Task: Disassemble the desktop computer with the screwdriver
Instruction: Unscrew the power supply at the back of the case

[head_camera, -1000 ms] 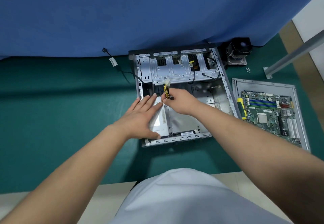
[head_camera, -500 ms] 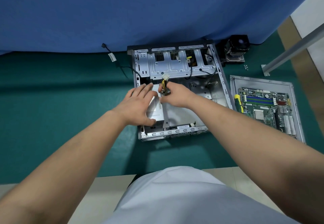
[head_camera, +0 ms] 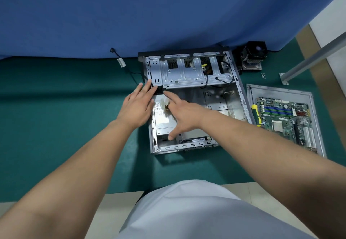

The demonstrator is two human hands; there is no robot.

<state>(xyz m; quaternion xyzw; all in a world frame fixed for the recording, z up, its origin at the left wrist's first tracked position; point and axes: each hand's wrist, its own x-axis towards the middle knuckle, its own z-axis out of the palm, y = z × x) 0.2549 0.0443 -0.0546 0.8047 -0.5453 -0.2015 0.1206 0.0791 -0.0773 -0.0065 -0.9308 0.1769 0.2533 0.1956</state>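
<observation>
Fingers (head_camera: 146, 89) of the left hand (head_camera: 137, 105) lie straight and spread over the power supply (head_camera: 163, 121) at the case's left wall. Right hand (head_camera: 182, 116) is spread wide, thumb on the supply's near edge, index extended; a white connector (head_camera: 165, 104) sits beneath it, grip unclear. Computer case (head_camera: 194, 145) lies open at frame centre on the green desk (head_camera: 65, 126). Screwdriver (head_camera: 256, 115) rests at right, beside the motherboard (head_camera: 284, 119).
</observation>
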